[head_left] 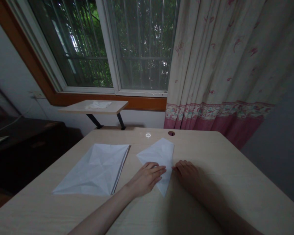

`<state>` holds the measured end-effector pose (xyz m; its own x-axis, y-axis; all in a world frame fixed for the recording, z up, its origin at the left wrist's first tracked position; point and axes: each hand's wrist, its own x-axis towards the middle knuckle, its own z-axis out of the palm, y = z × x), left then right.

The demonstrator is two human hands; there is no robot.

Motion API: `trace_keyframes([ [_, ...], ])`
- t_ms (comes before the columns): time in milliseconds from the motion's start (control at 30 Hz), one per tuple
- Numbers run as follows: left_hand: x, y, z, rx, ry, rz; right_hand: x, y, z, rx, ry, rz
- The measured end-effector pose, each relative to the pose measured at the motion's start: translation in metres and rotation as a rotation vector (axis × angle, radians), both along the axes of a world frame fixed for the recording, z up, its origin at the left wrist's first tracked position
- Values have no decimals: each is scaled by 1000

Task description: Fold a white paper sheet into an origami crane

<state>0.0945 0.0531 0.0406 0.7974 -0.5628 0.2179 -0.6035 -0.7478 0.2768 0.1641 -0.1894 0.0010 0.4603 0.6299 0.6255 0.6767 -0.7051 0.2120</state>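
White sheet folded to pointed, kite-like outline; lies flat on pale desktop, narrow tip toward near edge.

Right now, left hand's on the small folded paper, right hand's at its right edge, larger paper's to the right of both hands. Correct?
No: the larger paper lies to the left of both hands, as the head view shows. The rest holds: left hand on the small folded paper, right hand at its right edge.
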Motion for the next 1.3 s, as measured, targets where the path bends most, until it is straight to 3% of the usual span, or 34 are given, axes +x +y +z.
trace_keyframes([
  [167, 0, 1, 0, 9, -1, -11, -2, 2, 9, 21, 121, -19],
  [433, 0, 1, 0, -10, 1, -13, 0, 0, 9, 1, 298, -83],
  [667, 0, 1, 1, -19, 7, -13, 3, 1, 1, 35, 275, -13],
  [967, 1, 2, 0, -35, 14, -13, -4, 0, 9, -16, 200, 48],
  [1300, 0, 2, 0, -46, 37, 0, -12, 1, -2, 8, 238, 146],
])
